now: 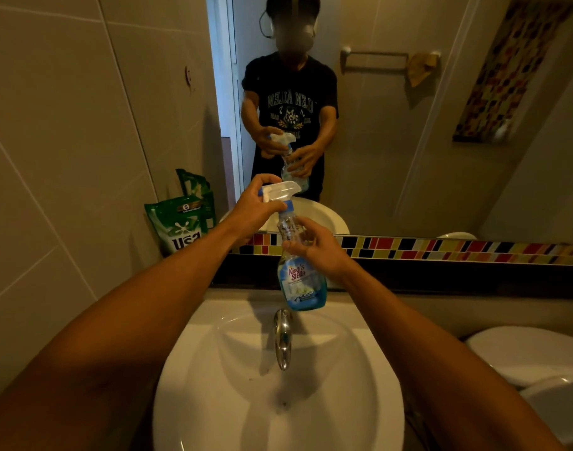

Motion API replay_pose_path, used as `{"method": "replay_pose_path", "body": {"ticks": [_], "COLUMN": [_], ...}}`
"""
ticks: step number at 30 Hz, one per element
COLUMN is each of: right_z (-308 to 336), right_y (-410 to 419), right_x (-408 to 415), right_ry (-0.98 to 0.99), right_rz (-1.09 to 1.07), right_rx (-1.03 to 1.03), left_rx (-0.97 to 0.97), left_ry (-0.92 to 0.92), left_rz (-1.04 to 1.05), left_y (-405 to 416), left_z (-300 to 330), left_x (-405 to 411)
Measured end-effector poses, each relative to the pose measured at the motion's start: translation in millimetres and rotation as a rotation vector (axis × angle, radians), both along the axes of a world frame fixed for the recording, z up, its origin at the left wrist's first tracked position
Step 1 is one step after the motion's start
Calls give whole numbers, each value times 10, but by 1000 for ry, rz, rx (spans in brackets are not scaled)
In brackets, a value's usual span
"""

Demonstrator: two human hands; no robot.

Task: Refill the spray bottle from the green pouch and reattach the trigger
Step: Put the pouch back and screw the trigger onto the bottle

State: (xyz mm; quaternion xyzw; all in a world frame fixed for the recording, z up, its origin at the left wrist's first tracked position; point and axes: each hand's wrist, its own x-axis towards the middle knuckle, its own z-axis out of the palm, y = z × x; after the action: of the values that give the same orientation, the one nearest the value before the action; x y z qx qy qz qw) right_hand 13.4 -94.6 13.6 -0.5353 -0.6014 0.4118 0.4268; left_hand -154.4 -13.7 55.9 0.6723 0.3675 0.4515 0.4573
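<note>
Our left hand (251,211) has its grip closed around the white trigger (280,190) head at the top of the spray bottle (299,275), thumb and fingers wrapped over its rear part, while the nozzle end points toward the left. Our right hand (317,247) has its grip clasped around the clear upper body of that bottle, just below the blue collar, with the fingers spread across its front. We cannot tell whether the trigger is screwed tight on the neck or only seated there.

From the head view, we hold the bottle upright in the air above the back edge of the white sink (359,369), directly over the chrome faucet (282,336) and apart from it. Blue liquid fills only the lowest part of the bottle; the rest looks clear, and a blue label covers the lower front.

We see the green pouch (177,227) standing on the counter (441,307) at the left, leaning in the corner where the tiled wall meets the mirror (392,141), well apart from both hands. Its top looks closed from here, though the dim light leaves this unsure.

A strip of coloured mosaic tiles (457,249) runs along the bottom of the mirror. To the right of the sink, a white toilet (532,356) lid shows at the edge of our view.
</note>
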Motion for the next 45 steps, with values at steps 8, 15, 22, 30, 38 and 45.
{"method": "replay_pose_path", "body": {"ticks": [8, 15, 22, 30, 38, 45], "right_z": [46, 57, 79, 84, 62, 73], "right_y": [-50, -66, -77, -76, -59, -39], "right_x": [-24, -38, -61, -63, -67, -101], "right_ry": [-2, -8, 11, -8, -8, -10], "right_rz": [-3, -4, -7, -4, -4, 5], "right_rx": [6, 7, 0, 6, 9, 8], "left_rx": [-12, -17, 7, -4, -10, 20], "left_ry": [-73, -50, -67, -91, -45, -94], "left_rz": [4, -10, 1, -16, -8, 4], "left_y": [-13, -1, -15, -17, 7, -5], "left_z": [-25, -12, 1, -22, -24, -38], "left_x": [-4, -23, -14, -3, -20, -21]}}
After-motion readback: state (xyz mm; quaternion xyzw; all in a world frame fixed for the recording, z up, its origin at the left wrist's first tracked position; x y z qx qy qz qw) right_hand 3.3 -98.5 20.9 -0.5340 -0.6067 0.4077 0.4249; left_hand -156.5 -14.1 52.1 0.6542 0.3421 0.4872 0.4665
